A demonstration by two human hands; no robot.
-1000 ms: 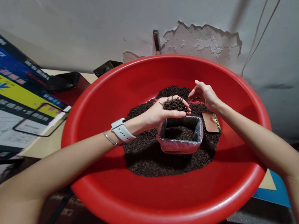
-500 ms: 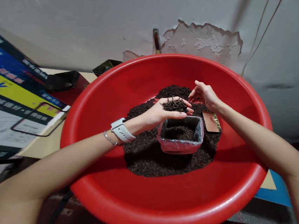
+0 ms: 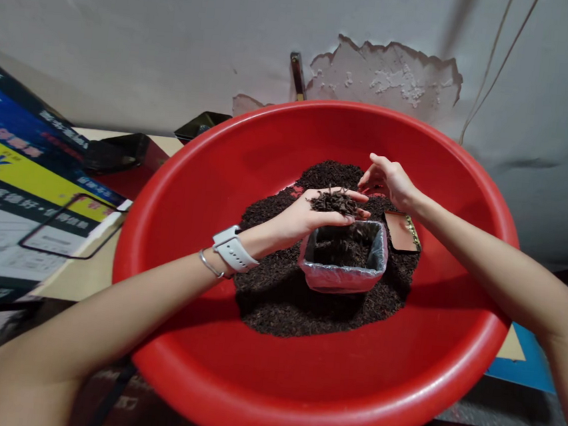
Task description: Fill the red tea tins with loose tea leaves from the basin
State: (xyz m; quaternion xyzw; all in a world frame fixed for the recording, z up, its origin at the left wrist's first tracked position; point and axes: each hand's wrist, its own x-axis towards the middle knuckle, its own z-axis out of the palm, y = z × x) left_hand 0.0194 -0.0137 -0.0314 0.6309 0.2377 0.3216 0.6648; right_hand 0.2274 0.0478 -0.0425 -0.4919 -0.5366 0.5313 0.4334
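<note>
My left hand (image 3: 308, 217) is cupped palm up around a heap of dark dried tea leaves (image 3: 335, 203), just above the back of a small plastic-lined box (image 3: 341, 283). Some leaves are dropping from its edge into the box, which has leaves inside. Behind and to the right, my right hand (image 3: 390, 182) hovers with curved, parted fingers and nothing visible in them. The box stands on a spread of loose tea leaves (image 3: 275, 309) in a large red basin (image 3: 318, 384).
An orange-brown lid-like piece (image 3: 401, 231) lies on the leaves right of the box. Left of the basin are a dark tin (image 3: 118, 157) and a printed carton (image 3: 18, 207) with a thin black wire frame (image 3: 69, 226). A peeling wall (image 3: 387, 75) rises behind.
Leaves now fall from my left hand into the box, where they show as a dark blur. The left hand has tipped slightly; my right hand has stayed in place.
</note>
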